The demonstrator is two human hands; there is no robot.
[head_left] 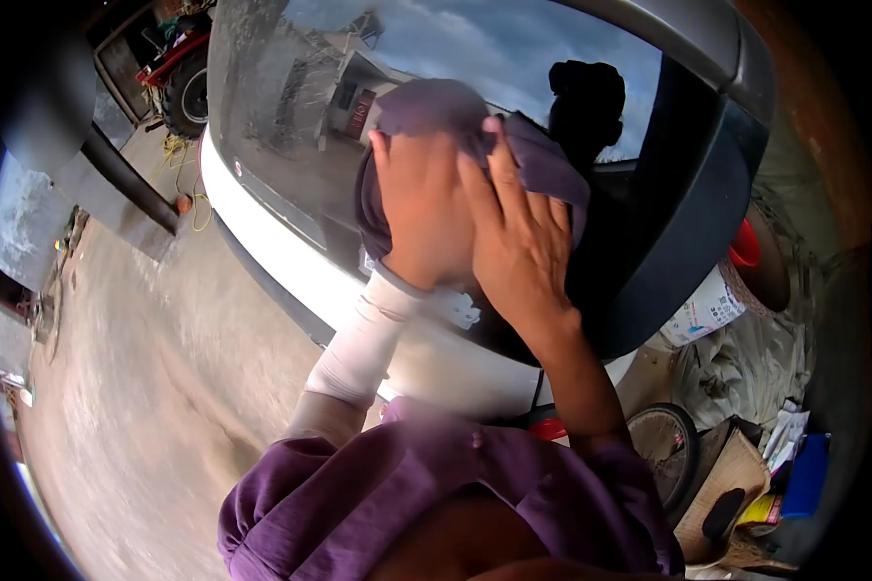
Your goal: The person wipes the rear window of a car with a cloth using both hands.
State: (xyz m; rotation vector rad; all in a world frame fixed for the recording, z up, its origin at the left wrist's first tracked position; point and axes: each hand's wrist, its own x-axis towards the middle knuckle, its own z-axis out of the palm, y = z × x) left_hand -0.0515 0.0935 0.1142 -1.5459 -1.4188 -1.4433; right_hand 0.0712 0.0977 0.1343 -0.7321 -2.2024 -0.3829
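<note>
A dark purple cloth (436, 102) lies bunched against the glossy rear window (300, 184) of a white vehicle (271, 257). My left hand (421, 208), below a pale sleeve, is on the cloth, and a fold of it covers most of the fingertips. Beside it and touching it, my right hand (523, 242) lies with its fingers stretched out flat over the cloth. The part of the glass under the cloth and both palms is hidden. Sky, a building and a dark head shape are reflected in the window.
A concrete floor (136, 387) stretches to the left, with a red machine's tyre (186, 97) and yellow cord (172, 155) farther back. At right are a white bucket (707, 310), plastic sheeting (746, 373), a small wheel (664, 450), cardboard (722, 494) and a blue object (806, 474).
</note>
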